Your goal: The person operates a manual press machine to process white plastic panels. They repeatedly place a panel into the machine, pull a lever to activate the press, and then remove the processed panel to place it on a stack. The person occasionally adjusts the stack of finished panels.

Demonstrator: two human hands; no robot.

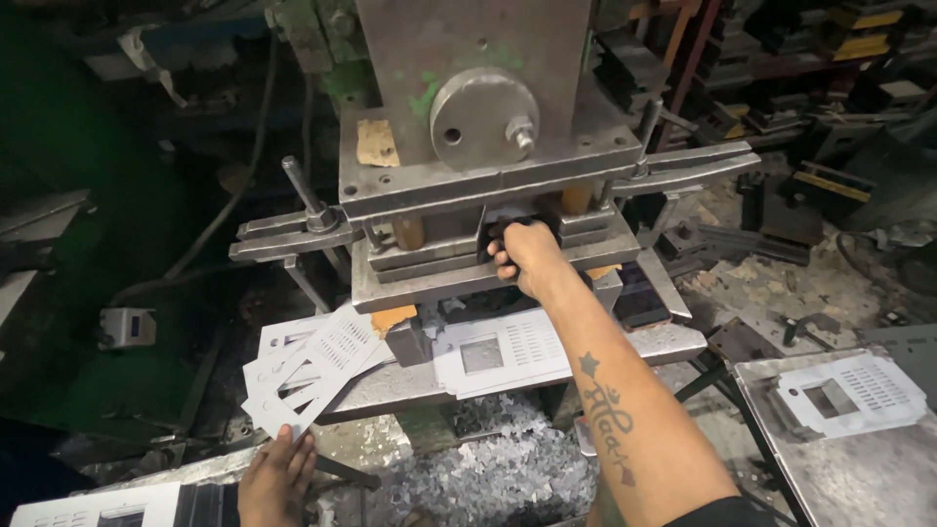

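Down low, the left hand (276,478) pinches a fan of thin white punched metal sheets (310,371). Up ahead, the right hand (527,256) reaches into the big grey steel press (488,146), fingers curled around a dark piece. I think a sheet is being set in place; next that hand must come out.

The scene is seen through a single camera worn on the head, so no second view is given and no part of the scene is shared between views. The view is taken from above and is tilted downward and forward, straight at the front of a metal press (478,146), which is framed at close range in the upper middle. The right hand (527,256) is caught near the centre, the left hand (278,478) at the bottom edge. A steel table (859,478) is cut off at the lower right corner, and cluttered shelves (839,49) are seen farther back.
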